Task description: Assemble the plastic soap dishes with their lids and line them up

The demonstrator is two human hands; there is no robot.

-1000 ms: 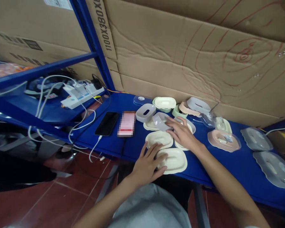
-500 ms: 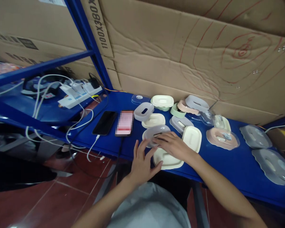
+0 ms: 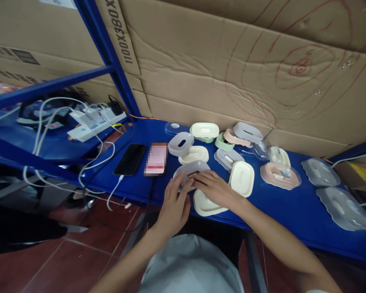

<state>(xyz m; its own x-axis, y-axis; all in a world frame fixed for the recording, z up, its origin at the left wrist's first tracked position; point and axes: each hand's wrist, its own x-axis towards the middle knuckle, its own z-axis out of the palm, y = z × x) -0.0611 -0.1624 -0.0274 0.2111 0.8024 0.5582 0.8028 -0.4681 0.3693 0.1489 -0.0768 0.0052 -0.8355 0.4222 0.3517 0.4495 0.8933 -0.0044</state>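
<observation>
Pink-screened phone: lies on the blue desk (image 3: 271, 211); the pink-screened phone (image 3: 156, 158) is the landmark for every place below.
Slotted lilac piece: the slotted lilac piece (image 3: 198, 164) sits just right of the phone and slightly nearer the person, under both hands.
Left hand: the left hand (image 3: 174, 201), nearer the person than the phone and a little right of it, has its fingers stretched and close together at the near left rim of the slotted lilac piece; whether they grip it, I cannot tell.
Right hand: the right hand (image 3: 217, 189), farther right of the phone, has its fingers bunched over the slot of that piece; its grip is hidden.
Near cream tray: the near cream tray (image 3: 205, 204) lies right of the phone, toward the person, partly beneath the right hand.
Right cream tray: the right cream tray (image 3: 242, 179) lies well right of the phone, overlapping a flat lilac piece (image 3: 222, 156).
Oval lilac ring: the oval lilac ring (image 3: 174, 147) stands just right of the phone, touching a small cream tray (image 3: 199, 154).
Pink box: the pink box (image 3: 266, 176), under a clear cover, is far right of the phone.
Black phone: the black phone (image 3: 129, 159) lies just left of the phone.
</observation>
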